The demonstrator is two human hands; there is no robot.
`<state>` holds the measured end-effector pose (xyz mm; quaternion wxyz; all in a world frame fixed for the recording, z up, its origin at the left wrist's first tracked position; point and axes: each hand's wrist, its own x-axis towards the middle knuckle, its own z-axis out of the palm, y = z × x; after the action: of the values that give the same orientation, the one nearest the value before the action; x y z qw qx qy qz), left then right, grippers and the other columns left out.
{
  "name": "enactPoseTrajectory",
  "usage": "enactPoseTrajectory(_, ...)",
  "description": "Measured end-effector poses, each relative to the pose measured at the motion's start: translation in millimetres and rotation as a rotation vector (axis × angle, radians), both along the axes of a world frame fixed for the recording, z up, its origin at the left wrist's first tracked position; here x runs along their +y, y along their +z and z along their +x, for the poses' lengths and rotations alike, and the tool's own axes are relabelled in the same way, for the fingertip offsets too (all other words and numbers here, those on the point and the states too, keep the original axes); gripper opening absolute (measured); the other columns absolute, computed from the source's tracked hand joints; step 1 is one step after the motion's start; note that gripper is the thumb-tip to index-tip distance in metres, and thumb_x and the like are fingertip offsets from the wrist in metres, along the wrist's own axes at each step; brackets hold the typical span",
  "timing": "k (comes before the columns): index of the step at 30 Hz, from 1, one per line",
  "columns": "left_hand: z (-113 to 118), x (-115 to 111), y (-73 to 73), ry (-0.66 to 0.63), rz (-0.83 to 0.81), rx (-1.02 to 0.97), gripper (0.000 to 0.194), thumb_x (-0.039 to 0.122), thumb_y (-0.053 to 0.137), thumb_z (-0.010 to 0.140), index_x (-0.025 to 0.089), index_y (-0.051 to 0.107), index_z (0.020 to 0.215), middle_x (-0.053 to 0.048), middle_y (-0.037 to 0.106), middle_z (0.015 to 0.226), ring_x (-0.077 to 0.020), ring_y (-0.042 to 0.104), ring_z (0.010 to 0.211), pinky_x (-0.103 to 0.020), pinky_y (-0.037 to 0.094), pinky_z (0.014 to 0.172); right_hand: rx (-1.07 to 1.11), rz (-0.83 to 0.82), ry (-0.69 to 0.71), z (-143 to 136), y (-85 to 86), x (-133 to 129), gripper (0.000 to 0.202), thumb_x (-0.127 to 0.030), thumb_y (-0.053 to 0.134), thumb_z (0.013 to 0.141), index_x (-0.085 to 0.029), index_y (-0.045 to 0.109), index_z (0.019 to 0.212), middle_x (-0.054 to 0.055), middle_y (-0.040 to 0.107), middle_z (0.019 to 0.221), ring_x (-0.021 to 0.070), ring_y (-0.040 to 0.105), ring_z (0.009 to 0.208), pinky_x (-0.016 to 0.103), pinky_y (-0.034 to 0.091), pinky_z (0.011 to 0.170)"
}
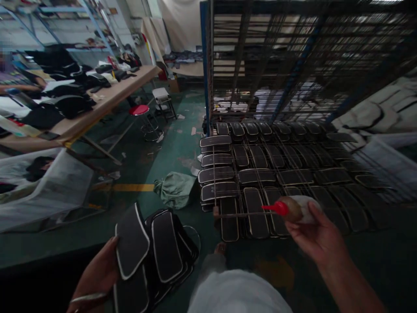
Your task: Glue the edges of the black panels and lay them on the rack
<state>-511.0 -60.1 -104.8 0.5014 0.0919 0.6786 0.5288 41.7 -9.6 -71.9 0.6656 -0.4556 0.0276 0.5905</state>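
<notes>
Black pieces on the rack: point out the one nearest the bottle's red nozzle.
The upright piece in the front row, directly left of the red nozzle; the others lie farther off.

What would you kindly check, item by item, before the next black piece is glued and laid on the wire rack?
1. Squeeze bottle gripped in right hand: ok.
2. Red nozzle pointing toward the rack: ok; whether it is open, cannot tell.
3. Stack of black white-edged pieces held by left hand: ok.
4. Free spot on the wire rack among the laid pieces: the near rows look full; cannot tell.
5. Glue left in the bottle: cannot tell.
6. Floor by the rack: green cloth bag lies beside it, not ok.
</notes>
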Motion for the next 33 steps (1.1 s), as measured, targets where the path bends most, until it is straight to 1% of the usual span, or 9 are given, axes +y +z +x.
enactPoseTrajectory(2, 45.6, 25.9, 10.2, 0.021, 0.083, -0.173, 0.042, 0.010, 0.083, 0.066, 0.024, 0.081, 0.106, 0.000, 0.085, 0.076, -0.0230, 0.079, 0.061, -0.029, 0.066, 0.060, 0.003, 0.038, 0.040, 11.2, 5.7, 10.1, 0.052, -0.023, 0.104, 0.063, -0.023, 0.076, 0.106, 0.006, 0.083, 0.111, 0.0229, 0.078, 0.075, 0.026, 0.059, 0.045)
enactPoseTrajectory(4, 99.4, 50.4, 21.8, -0.081, 0.208, -0.224, 0.057, 0.006, 0.082, 0.067, 0.024, 0.081, 0.121, -0.002, 0.088, 0.086, -0.0226, 0.082, 0.067, -0.027, 0.067, 0.063, -0.022, 0.077, 0.070, 28.3, 12.6, 19.7, 0.053, -0.026, 0.106, 0.062, -0.023, 0.077, 0.107, 0.005, 0.084, 0.110, 0.0236, 0.080, 0.079, 0.026, 0.060, 0.047)
enactPoseTrajectory(10, 259.9, 98.1, 61.8, -0.608, 0.266, -0.150, 0.049, 0.014, 0.101, 0.067, 0.021, 0.084, 0.113, -0.009, 0.091, 0.099, -0.0251, 0.085, 0.077, -0.032, 0.071, 0.075, -0.204, 0.269, 0.102, 107.2, 55.2, 41.8, 0.058, -0.038, 0.113, 0.057, -0.024, 0.079, 0.103, 0.004, 0.085, 0.105, 0.0272, 0.082, 0.093, 0.035, 0.073, 0.070)
enactPoseTrajectory(15, 352.3, 109.2, 86.9, -0.999, 0.289, -0.031, 0.049, 0.033, 0.104, 0.072, 0.025, 0.090, 0.118, -0.009, 0.092, 0.113, -0.0306, 0.087, 0.096, -0.033, 0.071, 0.082, -0.415, 0.511, 0.207, 184.2, 103.1, 50.4, 0.053, -0.049, 0.113, 0.060, -0.024, 0.080, 0.094, 0.001, 0.080, 0.088, 0.0211, 0.075, 0.076, 0.028, 0.067, 0.058)
enactPoseTrajectory(18, 389.1, 107.1, 98.8, -1.169, 0.334, 0.048, 0.044, 0.036, 0.099, 0.079, 0.030, 0.091, 0.121, -0.007, 0.091, 0.122, -0.0329, 0.086, 0.107, -0.036, 0.070, 0.091, -0.536, 0.622, 0.305, 221.0, 121.5, 51.8, 0.049, -0.051, 0.110, 0.067, -0.023, 0.080, 0.095, 0.000, 0.076, 0.084, 0.0177, 0.071, 0.071, 0.024, 0.063, 0.056)
enactPoseTrajectory(21, 418.3, 98.0, 115.8, -1.233, 0.323, 0.096, 0.039, 0.035, 0.096, 0.081, 0.034, 0.092, 0.121, -0.003, 0.091, 0.120, -0.0327, 0.086, 0.108, -0.039, 0.070, 0.094, -0.589, 0.662, 0.375, 245.4, 131.3, 51.6, 0.053, -0.051, 0.111, 0.064, -0.022, 0.079, 0.095, 0.000, 0.073, 0.086, 0.0164, 0.068, 0.072, 0.024, 0.062, 0.059)
enactPoseTrajectory(25, 448.2, 84.0, 141.1, -1.107, 0.270, 0.126, 0.036, 0.025, 0.100, 0.066, 0.027, 0.095, 0.102, -0.007, 0.092, 0.108, -0.0364, 0.087, 0.097, -0.043, 0.073, 0.084, -0.650, 0.673, 0.431, 263.7, 136.7, 50.0, 0.056, -0.053, 0.109, 0.064, -0.022, 0.076, 0.096, 0.000, 0.070, 0.086, 0.0174, 0.065, 0.072, 0.028, 0.060, 0.059)
enactPoseTrajectory(28, 460.6, 78.0, 153.3, -1.004, 0.159, 0.108, 0.032, 0.014, 0.097, 0.064, 0.021, 0.094, 0.095, -0.011, 0.092, 0.102, -0.0365, 0.087, 0.089, -0.043, 0.073, 0.078, -0.683, 0.698, 0.453, 270.4, 138.4, 48.9, 0.056, -0.054, 0.108, 0.067, -0.023, 0.076, 0.100, 0.000, 0.070, 0.086, 0.0190, 0.065, 0.073, 0.029, 0.057, 0.058)
enactPoseTrajectory(33, 457.9, 78.3, 153.9, -0.949, 0.081, 0.071, 0.034, 0.002, 0.094, 0.066, 0.019, 0.094, 0.095, -0.014, 0.092, 0.108, -0.0349, 0.088, 0.093, -0.038, 0.072, 0.079, -0.712, 0.746, 0.461, 270.1, 142.4, 49.1, 0.051, -0.051, 0.108, 0.068, -0.024, 0.078, 0.100, 0.000, 0.069, 0.088, 0.0178, 0.062, 0.076, 0.029, 0.055, 0.063)
